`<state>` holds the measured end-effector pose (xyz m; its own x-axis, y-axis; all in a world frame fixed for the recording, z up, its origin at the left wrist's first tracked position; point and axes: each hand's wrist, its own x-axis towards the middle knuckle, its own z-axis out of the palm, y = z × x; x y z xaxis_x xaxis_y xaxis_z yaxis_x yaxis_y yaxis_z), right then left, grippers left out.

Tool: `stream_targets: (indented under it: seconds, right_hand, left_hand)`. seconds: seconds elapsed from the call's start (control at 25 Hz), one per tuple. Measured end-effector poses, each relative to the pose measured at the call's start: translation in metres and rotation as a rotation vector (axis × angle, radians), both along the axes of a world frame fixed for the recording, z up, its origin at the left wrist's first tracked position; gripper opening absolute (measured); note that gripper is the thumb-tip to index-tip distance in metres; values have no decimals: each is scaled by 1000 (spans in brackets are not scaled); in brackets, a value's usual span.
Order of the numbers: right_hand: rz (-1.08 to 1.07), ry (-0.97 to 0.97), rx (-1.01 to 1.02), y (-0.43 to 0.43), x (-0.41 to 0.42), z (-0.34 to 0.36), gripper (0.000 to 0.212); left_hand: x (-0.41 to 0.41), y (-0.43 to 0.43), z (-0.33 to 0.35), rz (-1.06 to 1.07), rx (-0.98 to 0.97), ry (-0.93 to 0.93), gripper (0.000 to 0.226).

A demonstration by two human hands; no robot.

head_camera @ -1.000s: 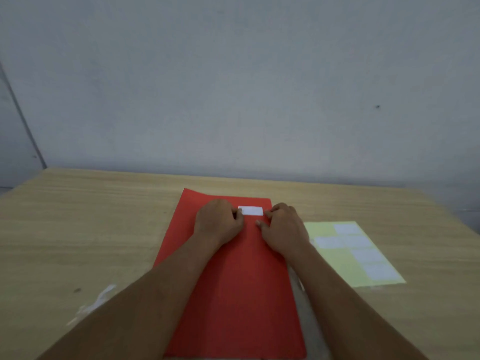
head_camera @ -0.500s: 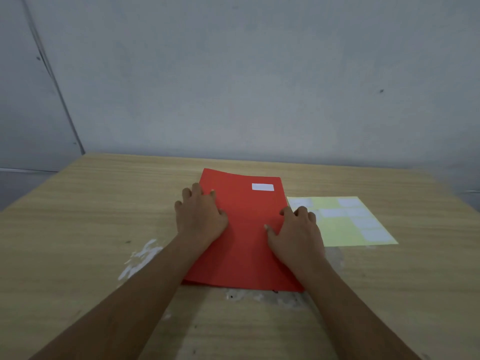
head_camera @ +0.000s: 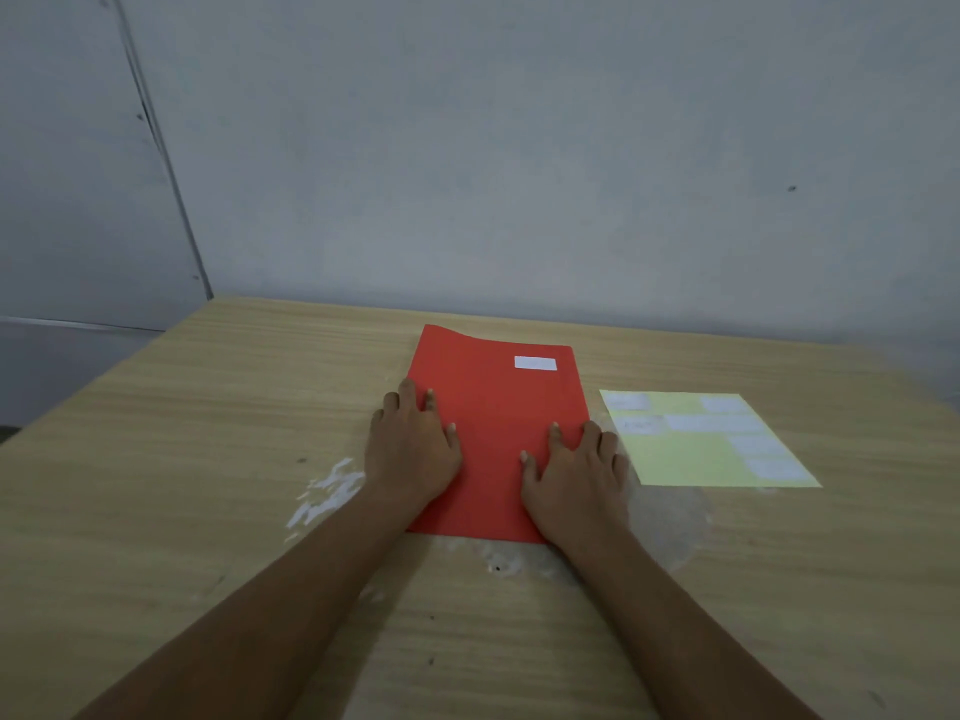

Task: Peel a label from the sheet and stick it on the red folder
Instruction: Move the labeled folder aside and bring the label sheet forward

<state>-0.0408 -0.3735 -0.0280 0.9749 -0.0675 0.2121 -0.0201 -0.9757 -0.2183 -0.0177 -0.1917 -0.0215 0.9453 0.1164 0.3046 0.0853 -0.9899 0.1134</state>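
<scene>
Though flat, label (head_camera: 535,363) on red folder (head_camera: 493,407) (far corner)

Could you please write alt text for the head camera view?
A white label is stuck near the far right corner of a red folder on a wooden table. The left hand and right hand lie flat on the folder's side edges; a yellow label sheet lies to its right.

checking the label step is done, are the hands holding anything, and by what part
Nothing is gripped. The left hand and right hand lie flat, palms down, on the side edges of the red paper folder.
</scene>
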Motion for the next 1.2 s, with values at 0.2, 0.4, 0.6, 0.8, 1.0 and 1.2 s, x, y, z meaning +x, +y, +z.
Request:
stream_targets:
  seconds: [0.2,0.4,0.6,0.8,1.0,1.2]
  right_hand:
    - [55,-11,-19,52,31,-1,66]
    - [144,0,1,138,73,2,66]
    - [194,-3,28,202,100,4,67]
    - [194,-25,13,220,112,-1,67]
    - [197,-23,19,219,113,-2,67]
    - [255,30,203,202,118,6,57]
  left_hand:
    - [18,52,4,57,5,11,60]
    - [41,142,8,158,22,45,62]
    - [63,205,11,187,-44,56,61]
    - [72,221,5,200,-70,38,61]
    - [74,224,3,193,-70,23,61]
    - [78,228,9,196,-95,96,61]
